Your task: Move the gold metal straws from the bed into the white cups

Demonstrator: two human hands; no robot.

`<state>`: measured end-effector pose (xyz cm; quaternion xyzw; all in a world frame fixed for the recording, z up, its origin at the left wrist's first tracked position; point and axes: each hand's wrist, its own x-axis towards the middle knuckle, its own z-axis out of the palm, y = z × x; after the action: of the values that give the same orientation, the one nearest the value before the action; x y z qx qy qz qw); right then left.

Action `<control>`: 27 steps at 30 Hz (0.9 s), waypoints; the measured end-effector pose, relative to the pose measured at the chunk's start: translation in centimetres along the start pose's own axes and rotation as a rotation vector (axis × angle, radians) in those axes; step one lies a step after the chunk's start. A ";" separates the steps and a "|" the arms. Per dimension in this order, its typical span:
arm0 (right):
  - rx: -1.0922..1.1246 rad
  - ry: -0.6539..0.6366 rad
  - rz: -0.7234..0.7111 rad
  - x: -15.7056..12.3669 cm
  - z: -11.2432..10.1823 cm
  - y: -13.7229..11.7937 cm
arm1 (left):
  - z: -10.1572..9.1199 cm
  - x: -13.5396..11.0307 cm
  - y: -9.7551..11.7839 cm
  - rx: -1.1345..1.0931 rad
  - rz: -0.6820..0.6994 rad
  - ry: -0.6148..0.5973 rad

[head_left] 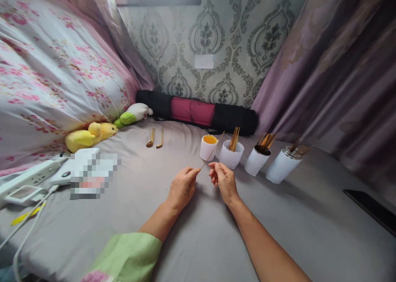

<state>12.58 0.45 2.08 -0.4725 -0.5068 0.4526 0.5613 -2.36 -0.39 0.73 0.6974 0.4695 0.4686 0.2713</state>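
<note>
My left hand (185,185) pinches the lower end of a thin brown stick (213,151), which slants up to the right. Close beside it, my right hand (224,181) has loosely curled fingers just right of the stick, with nothing visible in them. Behind the stick stands a white-wrapped cup (207,153) with a yellow inside. To its right, a white cup (229,160) holds several golden sticks (234,139). Two more white-wrapped containers follow, a dark-lined can (255,162) and a jar (281,168), both with thin sticks in them.
Small golden bent pieces (150,138) lie on the grey sheet (210,232). A yellow plush toy (93,136), a power strip (34,174) and white cables are at the left. A black and maroon roll (193,110) lies along the wall; a dark flat device (371,209) is far right.
</note>
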 end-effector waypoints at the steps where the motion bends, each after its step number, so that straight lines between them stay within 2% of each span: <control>1: 0.010 -0.003 0.002 0.0 0.0 -0.1 | 0.0 0.0 0.0 -0.017 -0.012 0.005; 10: 0.097 0.002 -0.005 0.0 -0.1 0.0 | -0.2 -0.1 -0.1 0.105 0.073 -0.016; 15: 0.114 0.018 0.000 0.0 0.0 -0.1 | -0.4 -0.2 0.2 0.427 0.139 -0.102; 18: 0.118 0.026 0.011 0.0 0.0 -0.2 | -0.4 -0.3 0.4 0.537 0.167 -0.121; 27: 0.121 0.021 0.011 0.1 0.0 -0.2 | -0.4 -0.3 0.4 0.611 0.164 -0.141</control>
<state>12.58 0.50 2.25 -0.4453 -0.4699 0.4805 0.5917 -2.57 -0.86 1.12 0.8127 0.5110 0.2768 0.0427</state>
